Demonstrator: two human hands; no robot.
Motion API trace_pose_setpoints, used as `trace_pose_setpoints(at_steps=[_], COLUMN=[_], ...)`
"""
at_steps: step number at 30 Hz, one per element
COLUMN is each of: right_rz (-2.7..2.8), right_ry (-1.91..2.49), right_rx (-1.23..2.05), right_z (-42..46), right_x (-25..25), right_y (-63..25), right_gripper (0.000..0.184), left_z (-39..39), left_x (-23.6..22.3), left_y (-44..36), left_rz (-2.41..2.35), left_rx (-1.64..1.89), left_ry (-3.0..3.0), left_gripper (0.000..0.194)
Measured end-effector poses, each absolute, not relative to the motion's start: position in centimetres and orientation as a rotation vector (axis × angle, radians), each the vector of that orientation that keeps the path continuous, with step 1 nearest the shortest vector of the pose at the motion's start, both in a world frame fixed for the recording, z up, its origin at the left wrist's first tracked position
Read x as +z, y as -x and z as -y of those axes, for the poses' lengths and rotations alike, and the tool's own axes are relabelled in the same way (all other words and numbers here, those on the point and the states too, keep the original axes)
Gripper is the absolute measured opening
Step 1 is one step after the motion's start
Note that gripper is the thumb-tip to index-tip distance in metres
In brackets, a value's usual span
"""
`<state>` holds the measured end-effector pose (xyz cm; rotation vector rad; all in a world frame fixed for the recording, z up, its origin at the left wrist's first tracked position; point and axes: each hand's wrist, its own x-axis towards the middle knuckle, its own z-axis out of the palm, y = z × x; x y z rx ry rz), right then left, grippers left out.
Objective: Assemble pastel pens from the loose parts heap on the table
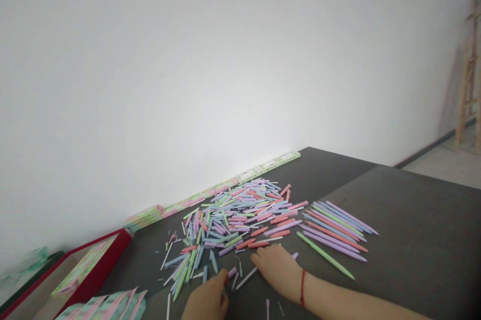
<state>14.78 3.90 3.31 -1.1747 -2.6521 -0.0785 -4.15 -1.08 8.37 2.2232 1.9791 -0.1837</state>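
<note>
The left hand (pixel 206 299), at the bottom centre of the frame, had its thumb and forefinger drawn close together beside a short purple piece (pixel 233 272); whether its grip had hold of that piece could not be told. The right hand (pixel 278 271), just right of it, was turned palm down with fingers curled toward the surface (pixel 413 240), near a white tube (pixel 246 279). Its fingers hid whatever they might have held, so how far its grip was open could not be told either.

The heap of pen parts (pixel 240 210) spread across the middle of the frame, ahead of both hands, probably so that either could reach it. To its right, longer pens (pixel 336 231) lay nearly parallel, an arrangement that seemed meant to set them apart from the jumble. A green pen (pixel 325 256) lay at the near edge of that row. Flat packs (pixel 203 196) lined the wall, perhaps to leave working room, while a red box (pixel 112 257) stood lower left.
</note>
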Motion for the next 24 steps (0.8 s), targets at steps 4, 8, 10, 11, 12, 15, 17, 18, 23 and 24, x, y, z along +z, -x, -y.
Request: trace_pose_setpoints(at_steps=[4,8,10,11,12,15,17,18,23,24], right_rz=[2.691,2.752,2.779,2.794,2.81,2.853,2.862,2.858,2.811,2.791], right_ry=[1.07,0.944,0.905,0.885,0.861,0.793,0.793,0.81,0.88,0.887], right_rx=[-0.019,0.038,0.05,0.055,0.06,0.077,0.081,0.08,0.092,0.106], right_z=[-3.6,-4.2,-4.8,-5.2,-5.5,-6.2,-6.4,-6.4,-6.2,-6.1], right_x=[3.8,4.0,4.1,4.1,4.2,4.2,4.1,4.1,4.7,5.0], right_y=[-14.6,-13.5,-12.9,-12.6,-12.4,-11.5,-10.9,-10.7,-11.0,-11.4], right_gripper=[0.013,0.013,0.013,0.013,0.013,0.015,0.015,0.015,0.017,0.017], left_z=[1.2,1.4,1.6,1.7,1.7,1.7,1.5,1.4,1.2,1.1], left_x=[7.1,6.2,6.1,6.1,6.2,6.5,6.5,6.5,6.0,6.0], left_y=[4.5,5.3,5.5,5.6,5.6,5.4,5.2,5.2,5.4,5.5], left_rz=[-1.969,-1.948,-1.928,-1.92,-1.914,-1.918,-1.928,-1.939,-1.97,-1.962], left_rx=[-0.172,-0.103,-0.077,-0.071,-0.068,-0.071,-0.075,-0.075,0.012,0.053], left_ry=[-2.232,-2.198,-2.191,-2.188,-2.185,-2.182,-2.184,-2.182,-2.172,-2.16], left_gripper=[0.024,0.027,0.028,0.028,0.027,0.023,0.02,0.018,0.019,0.019])
